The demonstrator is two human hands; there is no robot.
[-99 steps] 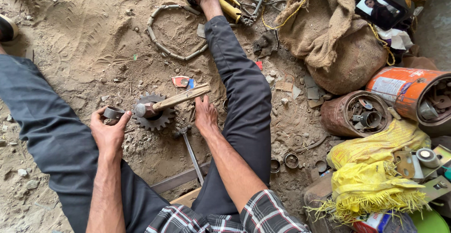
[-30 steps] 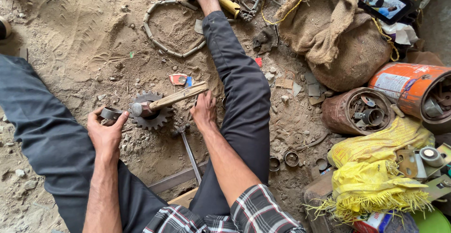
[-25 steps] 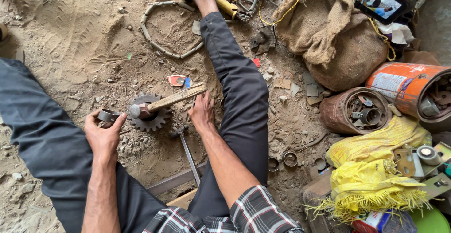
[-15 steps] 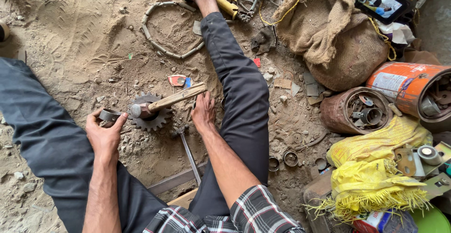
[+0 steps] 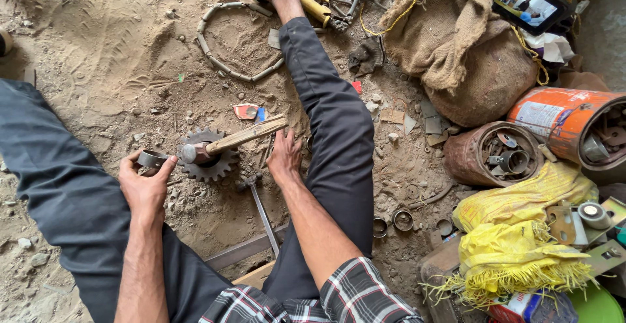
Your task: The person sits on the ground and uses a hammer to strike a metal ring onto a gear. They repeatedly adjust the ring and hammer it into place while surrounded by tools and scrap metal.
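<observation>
**Hands hold their places over the gear on the sandy floor**

Little has shifted since the earlier frames: the left hand has edged slightly inward with its ring, while the hammer and the right hand lie where they did.

At the left of centre, the left hand [image 5: 145,186] has its grip closed on a short grey metal ring [image 5: 152,159], pinched between thumb and fingers just above the sandy floor [image 5: 98,49]. Just right of it, at centre, a dark toothed gear [image 5: 207,157] lies flat on the ground. A hammer [image 5: 235,140] with a wooden handle rests across it, its metal head on the middle of the gear, and no hand holds it. Below the gear a thin steel rod [image 5: 262,211] lies on the dirt.

Further right, the right hand [image 5: 285,157] lies palm down on the ground beside the handle's end, its grip open and holding nothing.

As a judgement, the ring is not yet on the gear, so the fitting appears unstarted.

In the right half stand a rusty can of metal parts [image 5: 499,160], an orange tin [image 5: 574,124] and a yellow sack [image 5: 521,232].
</observation>
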